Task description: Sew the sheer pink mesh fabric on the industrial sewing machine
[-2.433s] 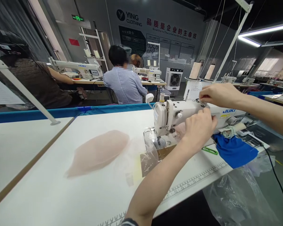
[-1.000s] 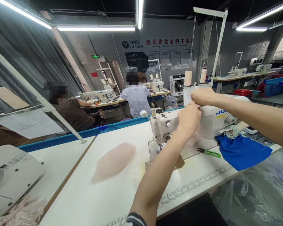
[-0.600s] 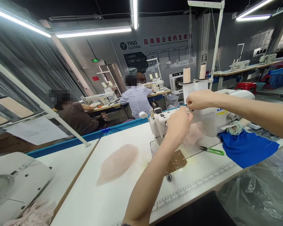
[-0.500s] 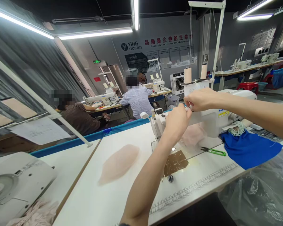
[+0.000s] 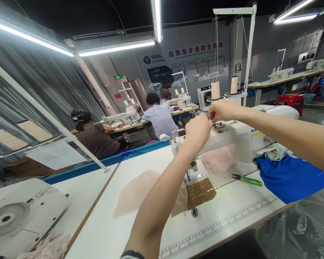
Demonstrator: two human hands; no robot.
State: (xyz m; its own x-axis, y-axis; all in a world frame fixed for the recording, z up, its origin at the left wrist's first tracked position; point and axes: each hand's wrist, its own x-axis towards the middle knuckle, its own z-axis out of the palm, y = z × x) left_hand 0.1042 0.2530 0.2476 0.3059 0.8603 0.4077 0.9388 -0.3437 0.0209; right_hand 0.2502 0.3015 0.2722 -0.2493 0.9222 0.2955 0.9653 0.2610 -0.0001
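Observation:
Both my hands meet over the top of the white sewing machine point(image 5: 240, 138). My left hand point(image 5: 197, 130) is closed in a loose fist at the machine's head. Right beside it, my right hand point(image 5: 221, 109) pinches its fingers together just above a small metal thread guide point(image 5: 219, 126) on the machine's top. What either hand pinches is too fine to make out. Two thread cones point(image 5: 215, 90) stand on the rack behind the machine, threads running up to the overhead bar.
Pale pink fabric point(image 5: 136, 191) lies flat on the white table point(image 5: 105, 230), more pink fabric point(image 5: 218, 158) under the machine arm. Green-handled snips point(image 5: 247, 179) and blue cloth point(image 5: 291, 176) lie to the right. Another machine point(image 5: 18, 216) sits at left. Two people sew at tables behind.
My view has lifted and swung left. Both hands have slid left along the machine's top, from near its middle to its head end, staying close together.

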